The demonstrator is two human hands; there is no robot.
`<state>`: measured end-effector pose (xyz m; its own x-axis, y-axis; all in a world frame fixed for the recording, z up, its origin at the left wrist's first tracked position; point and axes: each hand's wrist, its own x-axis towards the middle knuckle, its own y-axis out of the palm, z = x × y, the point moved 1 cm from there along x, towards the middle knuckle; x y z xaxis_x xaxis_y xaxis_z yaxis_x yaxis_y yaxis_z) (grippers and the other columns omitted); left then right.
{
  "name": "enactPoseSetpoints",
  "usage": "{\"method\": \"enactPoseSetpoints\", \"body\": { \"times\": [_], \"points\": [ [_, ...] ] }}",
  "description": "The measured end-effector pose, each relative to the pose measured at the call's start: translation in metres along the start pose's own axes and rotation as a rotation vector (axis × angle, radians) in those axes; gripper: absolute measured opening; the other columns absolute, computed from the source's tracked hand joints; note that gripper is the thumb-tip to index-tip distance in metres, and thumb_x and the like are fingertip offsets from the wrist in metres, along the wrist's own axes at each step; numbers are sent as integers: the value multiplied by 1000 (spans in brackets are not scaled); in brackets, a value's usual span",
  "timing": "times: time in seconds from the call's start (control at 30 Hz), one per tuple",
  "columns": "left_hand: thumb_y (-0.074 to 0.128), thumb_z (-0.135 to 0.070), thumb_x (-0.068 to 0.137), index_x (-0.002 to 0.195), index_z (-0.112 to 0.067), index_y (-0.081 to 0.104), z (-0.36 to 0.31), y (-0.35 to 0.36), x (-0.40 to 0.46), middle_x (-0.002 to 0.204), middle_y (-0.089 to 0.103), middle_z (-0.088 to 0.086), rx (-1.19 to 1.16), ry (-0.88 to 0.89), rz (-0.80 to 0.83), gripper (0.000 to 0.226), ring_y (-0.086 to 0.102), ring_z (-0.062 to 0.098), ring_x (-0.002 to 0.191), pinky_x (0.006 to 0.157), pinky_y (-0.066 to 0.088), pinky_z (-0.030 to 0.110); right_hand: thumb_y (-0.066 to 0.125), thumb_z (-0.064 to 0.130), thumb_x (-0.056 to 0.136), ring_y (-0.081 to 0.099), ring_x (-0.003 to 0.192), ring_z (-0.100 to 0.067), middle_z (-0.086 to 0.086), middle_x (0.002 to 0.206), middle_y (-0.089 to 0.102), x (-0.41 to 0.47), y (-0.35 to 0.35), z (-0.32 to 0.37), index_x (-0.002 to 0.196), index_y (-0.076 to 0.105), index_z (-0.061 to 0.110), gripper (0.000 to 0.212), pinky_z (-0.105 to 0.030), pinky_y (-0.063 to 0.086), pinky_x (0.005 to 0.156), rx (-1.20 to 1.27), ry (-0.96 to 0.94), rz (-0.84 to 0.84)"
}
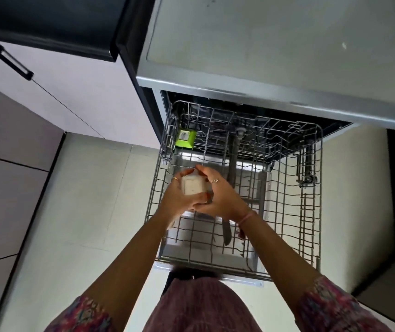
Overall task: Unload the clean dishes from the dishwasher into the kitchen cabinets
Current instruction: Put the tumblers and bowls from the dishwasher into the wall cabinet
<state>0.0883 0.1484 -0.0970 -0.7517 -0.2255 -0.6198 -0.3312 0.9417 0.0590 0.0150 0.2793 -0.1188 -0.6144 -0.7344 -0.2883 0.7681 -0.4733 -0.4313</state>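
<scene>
Cabinet door (55,75): pale, black handle, far left.
Green box (186,138): back-left corner of the rack.
Left hand (179,200): curled round a small white square container (192,185).
Right hand (218,197): fingers wrapped over the container's right side.
Container: held above the pulled-out wire dishwasher rack (287,212).
Surface (275,39): grey, above the dishwasher.

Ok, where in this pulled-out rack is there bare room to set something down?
The right half of the rack, between the dark knife and the side basket, lies bare. The left front is crowded: both hands hold a white container.
</scene>
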Motion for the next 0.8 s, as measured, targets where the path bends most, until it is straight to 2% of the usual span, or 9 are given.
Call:
{"method": "enactPoseSetpoints", "body": {
  "times": [0.07, 0.13, 0.23, 0.3, 0.37, 0.53, 0.7, 0.8],
  "points": [
    [85, -3, 61, 123, -27, 47, -2, -12, 8, 108, 59, 2, -9, -10, -23, 76, 62, 15, 97, 59, 55, 21, 86, 50, 56, 33, 121, 19, 28, 134, 32, 17, -8, -5, 144, 21, 40, 110, 2, 30, 94, -16, 25, 60],
    [86, -4, 61, 120, -24, 47, -5, -24, 15, 110, 56, 4, -11, -3, -41, 73, 59, 18, 100, 58, 55, 20, 87, 51, 53, 31, 129, 3, 12, 145, 32, 37, -20, -19, 146, 22, 37, 114, -8, 25, 103, -70, 66, 102],
    [88, -9, 59, 119, -25, 45, -8, -40, 25, 107, 56, 0, 46, 16, -50, 76, 58, 14, 98, 60, 54, 16, 83, 31, 69, 37, 135, -17, -3, 147, 39, 77, -29, -40, 145, 33, 24, 92, -25, 32, 108, -79, 167, 3],
    [89, -8, 56, 120, -25, 42, -9, -46, 30, 105, 57, -2, 104, 24, -18, 81, 58, 11, 97, 61, 52, 13, 77, 19, 78, 43, 132, -23, -9, 144, 44, 106, -27, -51, 143, 39, 15, 75, -27, 34, 107, -117, 204, -104],
    [89, -4, 55, 120, -24, 40, -6, -50, 37, 103, 56, -1, 150, 35, 32, 84, 59, 10, 94, 60, 51, 12, 75, 20, 80, 45, 130, -24, -11, 143, 45, 138, -20, -59, 142, 40, 13, 71, -26, 32, 105, -191, 228, -145],
    [85, -3, 60, 112, -27, 42, 10, -52, 55, 95, 59, -3, 217, 66, 36, 73, 63, 8, 86, 61, 53, 17, 83, 30, 69, 41, 133, -24, -9, 144, 44, 198, -2, -78, 144, 34, 16, 90, -30, 28, 112, -300, 255, -155],
    [87, -7, 58, 119, -23, 43, 26, -49, 62, 99, 64, -1, 230, 69, 24, 77, 64, 14, 95, 77, 57, 32, 82, 33, 68, 46, 128, -25, -8, 141, 47, 229, 4, -94, 143, 39, 18, 88, -33, 38, 108, -477, 232, -105],
    [88, -8, 58, 118, -24, 43, 30, -46, 57, 98, 64, -3, 232, 74, 11, 76, 64, 10, 93, 73, 56, 22, 83, 25, 66, 56, 116, -22, -7, 129, 58, 230, 6, -96, 136, 48, 15, 80, -27, 44, 98, -390, 257, -149]
  ]
}}
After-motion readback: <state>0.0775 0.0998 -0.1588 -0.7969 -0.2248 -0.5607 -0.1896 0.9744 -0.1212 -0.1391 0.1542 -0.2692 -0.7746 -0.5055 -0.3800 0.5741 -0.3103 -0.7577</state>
